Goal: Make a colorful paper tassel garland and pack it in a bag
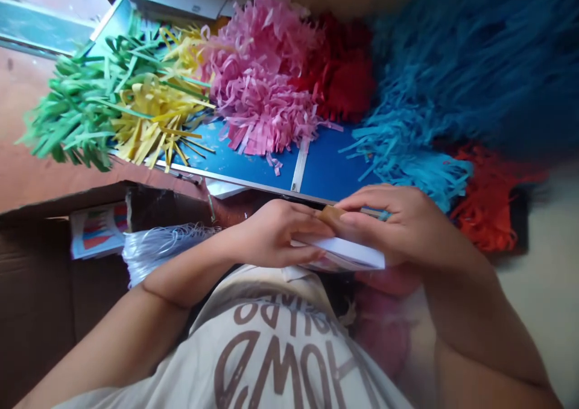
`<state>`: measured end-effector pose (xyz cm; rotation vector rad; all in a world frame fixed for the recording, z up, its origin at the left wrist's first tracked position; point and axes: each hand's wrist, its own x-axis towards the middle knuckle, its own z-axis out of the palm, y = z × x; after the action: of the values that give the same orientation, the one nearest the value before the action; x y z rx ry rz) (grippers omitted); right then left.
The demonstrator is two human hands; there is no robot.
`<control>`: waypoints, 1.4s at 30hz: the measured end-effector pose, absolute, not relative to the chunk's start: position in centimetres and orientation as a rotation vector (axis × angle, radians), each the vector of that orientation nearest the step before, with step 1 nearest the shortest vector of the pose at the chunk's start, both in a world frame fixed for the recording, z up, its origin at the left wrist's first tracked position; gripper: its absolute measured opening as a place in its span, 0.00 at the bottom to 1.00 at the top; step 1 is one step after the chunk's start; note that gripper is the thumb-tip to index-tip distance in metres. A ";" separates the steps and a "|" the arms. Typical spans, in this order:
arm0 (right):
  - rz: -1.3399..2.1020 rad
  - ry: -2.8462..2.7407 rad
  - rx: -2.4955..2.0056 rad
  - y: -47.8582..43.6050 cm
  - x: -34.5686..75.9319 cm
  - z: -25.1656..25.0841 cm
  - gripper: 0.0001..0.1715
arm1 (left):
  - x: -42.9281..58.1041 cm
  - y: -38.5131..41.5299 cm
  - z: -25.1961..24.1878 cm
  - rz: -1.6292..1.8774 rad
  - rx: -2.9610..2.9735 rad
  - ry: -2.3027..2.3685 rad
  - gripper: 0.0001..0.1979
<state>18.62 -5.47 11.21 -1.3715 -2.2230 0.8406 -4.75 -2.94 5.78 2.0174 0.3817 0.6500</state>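
Observation:
Close to my body, my left hand (283,231) grips the left end of a white, flat paper piece (359,253), which looks folded or stacked. From the other side my right hand (391,222) pinches a small brown strip (332,215) between thumb and fingers, at the upper edge of the white paper. Whether the strip is stuck to the paper I cannot tell. A thin object with a light blue end (383,215) shows under the right fingers; its kind is hidden. The lower fingers of the right hand are partly out of sight behind the paper.
Beyond my hands stands a blue table (257,166) bearing fringed paper in green (85,101), yellow (154,113), pink (266,95), red (346,77) and light blue (407,149). Orange-red fringe (486,204) lies right. A cardboard box (36,276) at left holds clear strands (154,249) and printed cards (97,231).

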 end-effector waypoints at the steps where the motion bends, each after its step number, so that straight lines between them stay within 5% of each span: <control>1: 0.814 -2.217 -1.380 -5.3 18.3 11.1 0.07 | -4.9 -2.8 5.7 0.659 2.014 0.382 0.11; 10: 0.350 -2.135 -1.390 -6.2 17.5 9.6 0.05 | -4.9 -2.6 5.2 0.644 2.001 0.427 0.12; 22: 0.172 -2.212 -1.264 -7.1 18.2 8.6 0.05 | -4.3 -2.8 5.3 0.630 2.041 0.389 0.12; 29: 0.209 -2.250 -1.141 -6.7 18.7 8.8 0.04 | -4.1 -2.8 5.1 0.680 2.039 0.377 0.13; 37: 0.660 -1.760 -1.164 -7.5 20.7 8.5 0.03 | -4.4 -2.6 5.2 0.671 2.037 0.378 0.12; 42: 0.683 -1.661 -1.386 -9.1 21.5 6.8 0.48 | -4.5 -2.7 5.0 0.698 2.102 0.368 0.13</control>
<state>21.53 -9.05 6.77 -1.3863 -1.6605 0.6830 -4.46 -2.68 5.04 2.1020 0.3682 0.6980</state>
